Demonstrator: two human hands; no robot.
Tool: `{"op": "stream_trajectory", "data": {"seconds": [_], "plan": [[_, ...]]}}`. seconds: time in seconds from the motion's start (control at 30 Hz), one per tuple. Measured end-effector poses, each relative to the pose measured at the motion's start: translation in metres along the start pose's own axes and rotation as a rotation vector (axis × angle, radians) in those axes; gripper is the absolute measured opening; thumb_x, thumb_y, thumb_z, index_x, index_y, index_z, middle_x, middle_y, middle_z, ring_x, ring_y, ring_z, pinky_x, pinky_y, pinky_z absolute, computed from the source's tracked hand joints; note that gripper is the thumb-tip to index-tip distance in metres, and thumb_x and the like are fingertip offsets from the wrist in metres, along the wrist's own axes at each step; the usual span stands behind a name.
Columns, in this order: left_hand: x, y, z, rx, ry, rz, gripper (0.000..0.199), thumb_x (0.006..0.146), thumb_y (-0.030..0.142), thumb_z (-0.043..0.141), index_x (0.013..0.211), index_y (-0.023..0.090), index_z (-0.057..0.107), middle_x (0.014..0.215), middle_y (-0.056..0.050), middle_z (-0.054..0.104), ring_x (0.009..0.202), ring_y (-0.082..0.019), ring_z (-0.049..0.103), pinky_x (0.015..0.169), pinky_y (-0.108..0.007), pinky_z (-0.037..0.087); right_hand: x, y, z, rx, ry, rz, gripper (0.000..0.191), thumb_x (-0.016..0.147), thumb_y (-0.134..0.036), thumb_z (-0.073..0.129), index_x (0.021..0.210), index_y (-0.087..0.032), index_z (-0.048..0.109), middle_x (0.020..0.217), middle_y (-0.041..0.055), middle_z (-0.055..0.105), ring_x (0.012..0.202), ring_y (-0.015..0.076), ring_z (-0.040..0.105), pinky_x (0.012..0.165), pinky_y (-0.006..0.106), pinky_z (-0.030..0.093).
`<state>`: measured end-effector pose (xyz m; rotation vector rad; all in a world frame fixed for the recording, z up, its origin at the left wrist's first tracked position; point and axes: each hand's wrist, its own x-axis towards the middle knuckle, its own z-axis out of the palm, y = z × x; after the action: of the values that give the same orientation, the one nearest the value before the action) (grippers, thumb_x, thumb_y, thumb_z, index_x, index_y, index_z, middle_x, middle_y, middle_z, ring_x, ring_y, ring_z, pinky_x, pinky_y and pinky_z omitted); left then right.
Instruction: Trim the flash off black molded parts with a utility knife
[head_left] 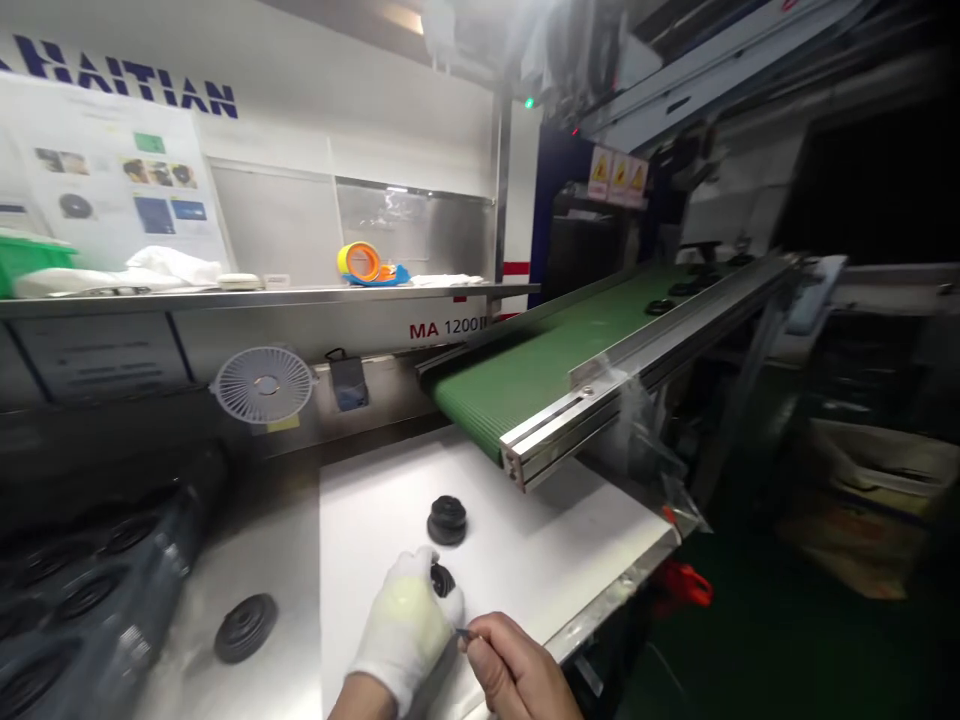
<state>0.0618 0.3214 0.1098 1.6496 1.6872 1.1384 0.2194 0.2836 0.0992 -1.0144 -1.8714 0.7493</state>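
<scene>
My left hand (409, 622), in a white glove, grips a round black ribbed part (442, 580) between thumb and fingers, over a white sheet. The glove hides much of that part. Close beside it, my bare right hand (517, 668) pinches a small dark pointed blade (466, 634), its tip turned toward the glove. Whether the tip touches the part, I cannot tell. Just beyond the glove, another black ribbed part (448, 520) stands on the white sheet (375, 490). A third one (246, 628) lies on the metal tabletop at the left.
A green conveyor belt (540, 350) slopes down to the sheet, with several black parts high on it. At left, a grey tray (169, 570) holds more round black parts. A fan (264, 385) hangs below a shelf (300, 294) bearing tape (360, 262).
</scene>
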Motion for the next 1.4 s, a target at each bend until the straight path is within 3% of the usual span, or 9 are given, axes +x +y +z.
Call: {"op": "stream_trajectory", "data": {"seconds": [0.07,0.17,0.27,0.37,0.57,0.73,0.93,1.17,1.4], "plan": [[-0.026,-0.007,-0.029,-0.442,-0.035,-0.142,0.039,0.077,0.031,0.054,0.116,0.021,0.056,0.111,-0.012,0.058,0.101,-0.026,0.054,0.091,-0.041,0.039,0.001,-0.012,0.007,0.016,-0.150,-0.041,0.035,0.093,-0.047,0.038,0.080,-0.022,0.059,0.072,-0.0002,0.058,0.065,0.0140,0.055,0.057,0.020,0.042],[-0.070,-0.017,-0.063,-1.340,0.097,-0.377,0.034,0.082,0.032,0.054,0.114,0.025,0.058,0.119,-0.007,0.058,0.104,-0.024,0.056,0.088,-0.040,0.043,0.001,-0.031,0.025,0.059,-0.326,-0.078,0.027,0.096,-0.037,0.038,0.086,-0.024,0.059,0.075,-0.0019,0.058,0.067,0.0129,0.054,0.060,0.020,0.040],[-0.100,-0.029,-0.075,-1.711,0.321,-0.493,0.023,0.082,0.025,0.056,0.102,0.018,0.065,0.113,-0.010,0.062,0.105,-0.025,0.056,0.090,-0.040,0.045,-0.004,-0.045,0.048,0.050,-0.440,-0.106,0.023,0.097,-0.029,0.036,0.086,-0.025,0.057,0.075,-0.0039,0.057,0.069,0.0125,0.053,0.062,0.021,0.038],[-0.113,-0.037,-0.072,-1.740,0.474,-0.517,0.016,0.079,0.014,0.056,0.090,0.015,0.068,0.100,-0.010,0.065,0.095,-0.023,0.061,0.086,-0.037,0.049,-0.011,-0.050,0.067,-0.077,-0.462,-0.126,0.024,0.098,-0.028,0.033,0.083,-0.024,0.052,0.076,-0.0040,0.057,0.069,0.0134,0.053,0.061,0.023,0.036],[-0.115,-0.023,-0.061,-1.677,0.514,-0.353,0.012,0.080,0.019,0.056,0.078,0.014,0.066,0.072,-0.005,0.060,0.072,-0.017,0.059,0.073,-0.033,0.052,-0.018,-0.046,0.080,-0.358,-0.374,-0.182,0.027,0.100,-0.032,0.028,0.080,-0.023,0.045,0.073,-0.0022,0.055,0.066,0.0154,0.054,0.060,0.027,0.032],[-0.109,-0.013,-0.060,-1.798,0.572,-0.428,0.009,0.082,0.019,0.057,0.080,0.015,0.064,0.070,-0.001,0.055,0.068,-0.013,0.055,0.071,-0.030,0.051,-0.026,-0.048,0.088,-0.478,-0.314,-0.183,0.028,0.100,-0.031,0.028,0.079,-0.023,0.046,0.071,-0.0011,0.055,0.062,0.0162,0.054,0.056,0.028,0.028],[-0.103,-0.012,-0.057,-1.700,0.720,-0.333,0.010,0.081,0.016,0.056,0.085,0.014,0.065,0.072,-0.001,0.057,0.069,-0.012,0.057,0.076,-0.032,0.053,-0.038,-0.051,0.099,-0.419,-0.307,-0.211,0.028,0.099,-0.030,0.027,0.080,-0.023,0.045,0.072,-0.0010,0.056,0.062,0.0158,0.054,0.055,0.028,0.026],[-0.119,-0.014,-0.071,-1.606,0.351,-0.361,0.034,0.075,0.022,0.055,0.107,0.012,0.063,0.092,-0.014,0.063,0.092,-0.030,0.059,0.077,-0.047,0.052,-0.033,-0.048,0.091,-0.363,-0.313,-0.186,0.026,0.099,-0.030,0.029,0.078,-0.023,0.043,0.070,-0.0028,0.054,0.062,0.0146,0.052,0.056,0.027,0.026],[-0.109,-0.028,-0.063,-1.630,0.566,-0.329,0.013,0.075,0.016,0.062,0.087,0.016,0.066,0.072,-0.002,0.058,0.070,-0.014,0.058,0.073,-0.032,0.052,-0.038,-0.047,0.098,-0.463,-0.251,-0.208,0.026,0.099,-0.030,0.029,0.080,-0.024,0.045,0.070,-0.0020,0.054,0.061,0.0164,0.051,0.056,0.030,0.022]]}}
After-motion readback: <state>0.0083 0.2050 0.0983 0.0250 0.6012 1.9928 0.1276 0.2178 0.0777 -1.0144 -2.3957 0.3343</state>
